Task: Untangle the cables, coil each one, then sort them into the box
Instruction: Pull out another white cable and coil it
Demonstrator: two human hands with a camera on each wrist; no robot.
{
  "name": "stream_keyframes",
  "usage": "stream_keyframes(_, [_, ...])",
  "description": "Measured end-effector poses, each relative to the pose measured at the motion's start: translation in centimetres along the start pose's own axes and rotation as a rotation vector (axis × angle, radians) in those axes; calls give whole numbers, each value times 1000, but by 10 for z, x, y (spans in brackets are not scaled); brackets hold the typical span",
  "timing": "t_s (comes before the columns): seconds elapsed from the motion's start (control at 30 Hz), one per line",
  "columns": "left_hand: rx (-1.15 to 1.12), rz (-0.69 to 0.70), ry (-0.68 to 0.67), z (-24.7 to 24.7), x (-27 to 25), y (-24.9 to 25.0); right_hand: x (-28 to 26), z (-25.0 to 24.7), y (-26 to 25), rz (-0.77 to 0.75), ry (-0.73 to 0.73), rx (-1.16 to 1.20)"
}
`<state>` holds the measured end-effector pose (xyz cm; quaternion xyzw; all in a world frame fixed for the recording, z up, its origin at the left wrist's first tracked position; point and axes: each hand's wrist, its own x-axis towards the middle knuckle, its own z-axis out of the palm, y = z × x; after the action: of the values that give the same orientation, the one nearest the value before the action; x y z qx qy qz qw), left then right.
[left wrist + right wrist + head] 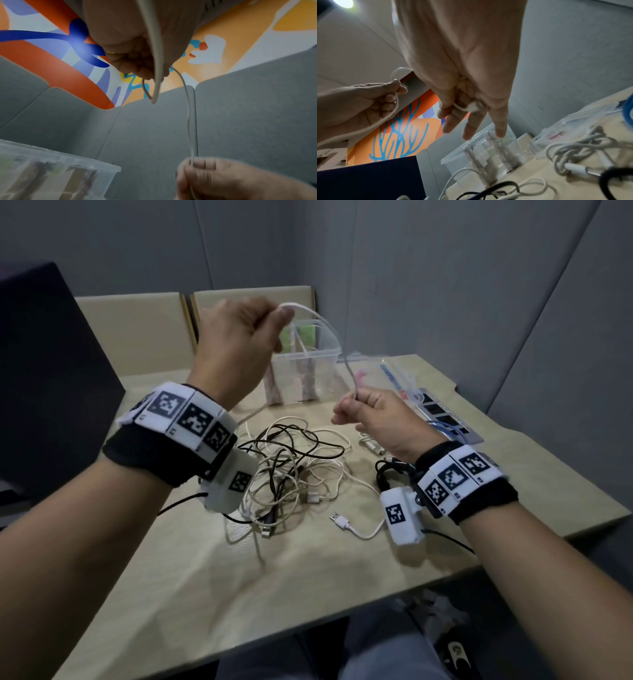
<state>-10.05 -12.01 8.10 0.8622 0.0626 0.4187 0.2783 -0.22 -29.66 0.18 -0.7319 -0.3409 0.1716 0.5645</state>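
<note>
A thin white cable [337, 337] arcs in the air between my two hands, above the table. My raised left hand [263, 320] grips one part of it in a fist, with a short loop [155, 86] hanging below the fingers. Lower and to the right, my right hand [356, 404] pinches the cable; the right wrist view shows its white plug end [472, 106] held at the thumb, the other fingers straight. Behind the hands stands the clear divided box [308, 361]. A tangle of black and white cables [291, 470] lies on the table below.
A coiled black cable [390, 474] lies by my right wrist, and a white USB plug [339, 520] in front of it. Plastic bags and a card [428, 405] lie at the back right. A dark screen [51, 371] stands at the left. Beige chairs [137, 330] stand behind.
</note>
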Motion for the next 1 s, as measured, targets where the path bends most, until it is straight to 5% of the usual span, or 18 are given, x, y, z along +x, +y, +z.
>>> stream_keyframes(0.13, [140,-18,-41,1,5,-10,-3,1,-3,54,-15,-67])
stream_keyframes(0.33, [646,-4,-537,30,-22,-31,-14,0,-31,-83,-134,18])
stream_keyframes(0.53, [580,61,-1021,42,-48,-40,-3,-11,-22,-42,-25,110])
stream_keyframes(0.7, [422,55,-1099,40,-54,-23,2,-6,-20,-43,153,658])
stream_keyframes(0.8, [358,62,-1135,34,-51,-11,10,-1,-11,-61,314,260])
stream_keyframes(0.9, [366,63,-1131,19,-40,1,5,-2,-7,-74,254,-313])
stream_keyframes(1.0, [317,85,-989,3,-23,11,0,0,-4,-32,100,-261])
